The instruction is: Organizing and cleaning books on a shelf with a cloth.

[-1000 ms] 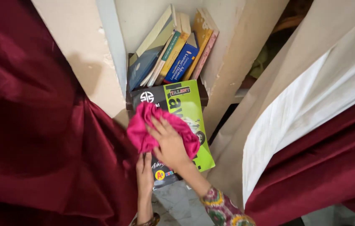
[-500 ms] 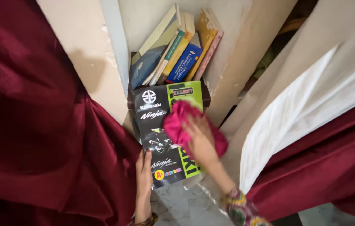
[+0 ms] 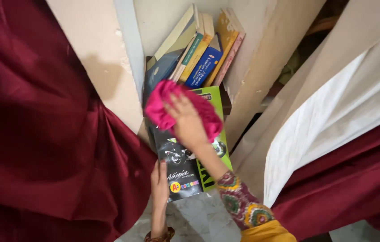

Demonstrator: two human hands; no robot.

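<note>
Two hands work one black-and-green glossy notebook (image 3: 189,166): left hand (image 3: 159,179) grips its near corner, long axis pointing away; right hand (image 3: 189,123) presses a crumpled pink cloth (image 3: 172,107) on its far end.

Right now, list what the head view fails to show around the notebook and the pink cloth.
- Notebook: its upper cover is hidden by the pink cloth and the right hand.
- Left hand: fingers at the notebook's near edge; its grip underneath is hidden.
- Leaning books: lower ends hidden behind the cloth.
- Space behind the maroon curtain: covered.
</note>
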